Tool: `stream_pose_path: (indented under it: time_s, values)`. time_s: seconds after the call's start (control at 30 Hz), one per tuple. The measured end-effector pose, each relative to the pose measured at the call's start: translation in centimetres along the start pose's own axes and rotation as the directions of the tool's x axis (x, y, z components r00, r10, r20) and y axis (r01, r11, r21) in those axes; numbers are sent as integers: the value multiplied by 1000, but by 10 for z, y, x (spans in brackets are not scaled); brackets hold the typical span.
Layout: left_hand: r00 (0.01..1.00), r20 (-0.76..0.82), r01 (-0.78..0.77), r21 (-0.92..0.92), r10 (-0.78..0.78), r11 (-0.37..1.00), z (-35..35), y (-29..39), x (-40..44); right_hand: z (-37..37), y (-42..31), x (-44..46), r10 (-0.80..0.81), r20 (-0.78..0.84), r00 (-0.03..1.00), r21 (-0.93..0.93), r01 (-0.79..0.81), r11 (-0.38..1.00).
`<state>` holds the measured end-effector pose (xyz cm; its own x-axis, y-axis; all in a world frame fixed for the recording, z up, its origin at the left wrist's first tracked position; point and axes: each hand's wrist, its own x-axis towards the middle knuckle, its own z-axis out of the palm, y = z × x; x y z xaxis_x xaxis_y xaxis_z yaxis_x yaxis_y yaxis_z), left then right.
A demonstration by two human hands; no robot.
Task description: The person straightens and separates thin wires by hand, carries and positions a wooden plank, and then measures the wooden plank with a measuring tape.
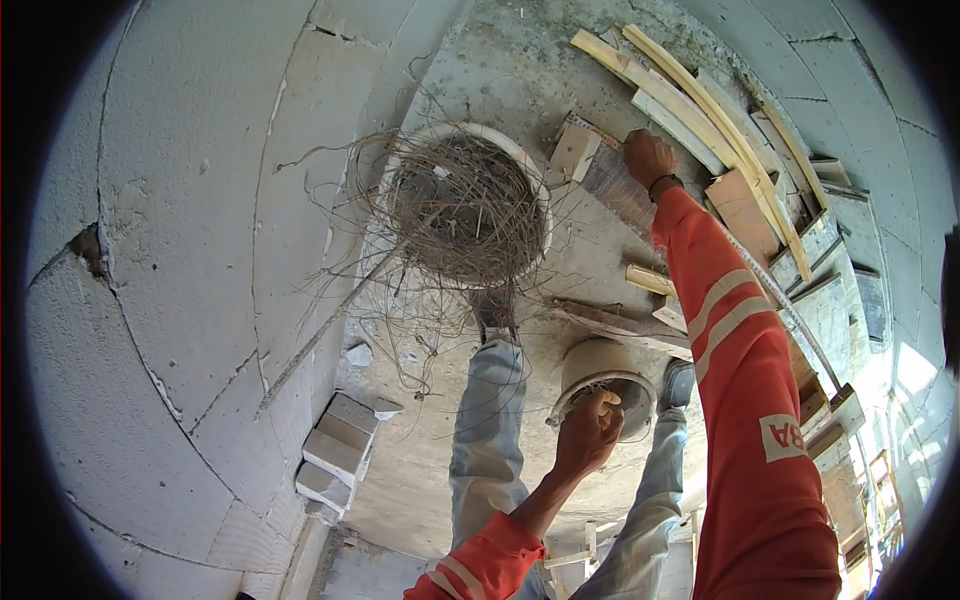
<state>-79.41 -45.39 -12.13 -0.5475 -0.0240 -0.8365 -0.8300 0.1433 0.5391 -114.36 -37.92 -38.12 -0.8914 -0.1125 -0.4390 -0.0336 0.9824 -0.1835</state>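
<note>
My right hand (650,156) is closed on a thin marked strip that looks like a measuring tape (597,131), over a dark-faced board (622,192) with a pale wooden block (575,151) at its end. Over the mouth of a small bucket (597,361), my left hand (590,432) is closed, its fingers curled together; what they hold, if anything, is too small to name. Inside the bucket, the contents are mostly hidden by this hand. A larger round tub (535,165) holds a tangle of thin wire (465,210) that spills over its rim.
Long wooden strips (700,105) and boards lie along the right wall. Grey blocks (340,440) are stacked at lower left beside the block wall (190,200). A thin rod (325,335) leans near the tub. My feet stand on the concrete floor (420,470).
</note>
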Motion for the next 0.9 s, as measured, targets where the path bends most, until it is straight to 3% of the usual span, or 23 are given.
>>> stream_pose_path:
  time_s: [0.9]
  values:
    - [999,27,47,-48,-45,998,3,-8,4,-3,2,-1,-56,-23,998,-26,55,998]
